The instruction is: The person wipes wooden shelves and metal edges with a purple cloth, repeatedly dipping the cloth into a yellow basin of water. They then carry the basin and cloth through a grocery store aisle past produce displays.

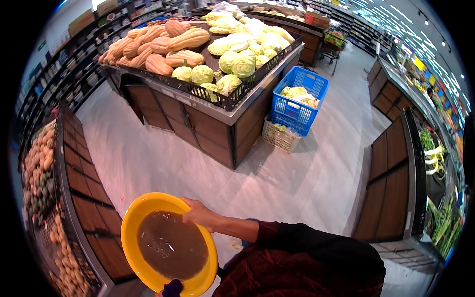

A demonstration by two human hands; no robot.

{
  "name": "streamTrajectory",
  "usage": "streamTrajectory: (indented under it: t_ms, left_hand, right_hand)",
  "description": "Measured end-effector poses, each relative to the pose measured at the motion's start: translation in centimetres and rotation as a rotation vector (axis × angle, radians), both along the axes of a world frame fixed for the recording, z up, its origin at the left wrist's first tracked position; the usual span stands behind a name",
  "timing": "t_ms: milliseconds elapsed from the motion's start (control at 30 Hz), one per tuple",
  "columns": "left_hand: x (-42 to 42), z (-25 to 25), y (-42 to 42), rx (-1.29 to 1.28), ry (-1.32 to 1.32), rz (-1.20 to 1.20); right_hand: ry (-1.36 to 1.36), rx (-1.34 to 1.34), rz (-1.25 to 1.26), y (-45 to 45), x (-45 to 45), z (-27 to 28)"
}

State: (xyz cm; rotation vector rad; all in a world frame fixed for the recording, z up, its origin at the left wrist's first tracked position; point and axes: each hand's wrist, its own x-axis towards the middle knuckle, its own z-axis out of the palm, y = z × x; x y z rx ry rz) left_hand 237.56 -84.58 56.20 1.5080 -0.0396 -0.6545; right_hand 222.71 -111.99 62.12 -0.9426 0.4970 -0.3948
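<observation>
A yellow plastic basin (132, 245) with murky brown water (172, 241) in it is held at the lower left of the view, above the floor. My right hand (200, 215) grips its upper right rim, thumb over the inner side. At the bottom edge of the picture, only a sliver of my left hand (159, 294) shows at the basin's lower rim. A dark purple cloth (173, 288) lies over the rim beside that hand and hides part of it.
Ahead, a display stand (207, 122) bears pumpkins (189, 39) and cabbages (243, 65). A blue crate (293, 107) sits on a beige crate (280, 137) beside it. Produce stands flank me at left (85, 193) and right (386, 193). A shopping cart (334, 46) stands farther back.
</observation>
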Motion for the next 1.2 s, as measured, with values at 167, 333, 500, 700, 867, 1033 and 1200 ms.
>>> streamTrajectory:
  t_ms: [167,333,500,700,867,1033,1200]
  left_hand:
    - [9.4,-0.3,-7.9,0.026,-0.002,-0.039]
    - [17.8,-0.8,-13.5,0.066,-0.022,0.031]
    - [25.3,-0.8,-12.7,0.07,-0.078,0.177]
    - [32.6,4.3,-21.5,-0.022,0.022,0.295]
    - [43.0,2.4,-26.8,-0.043,-0.003,0.302]
    - [53.9,2.1,-35.2,-0.117,-0.049,0.292]
    - [66.3,1.1,-42.7,-0.156,0.014,0.217]
  right_hand:
    - [-0.077,0.02,-0.058,-7.1,10.6,-2.0]
    - [-0.038,-0.005,0.059,-14.1,20.4,-2.4]
    - [0.011,0.027,0.096,-20.5,32.0,-3.4]
    - [-0.029,0.058,0.158,-28.6,42.1,-2.7]
    - [0.073,0.077,0.214,-34.9,51.9,-1.8]
    - [0.012,0.016,0.16,-42.2,61.7,-0.4]
    - [0.013,0.024,0.073,-49.6,72.5,0.6]
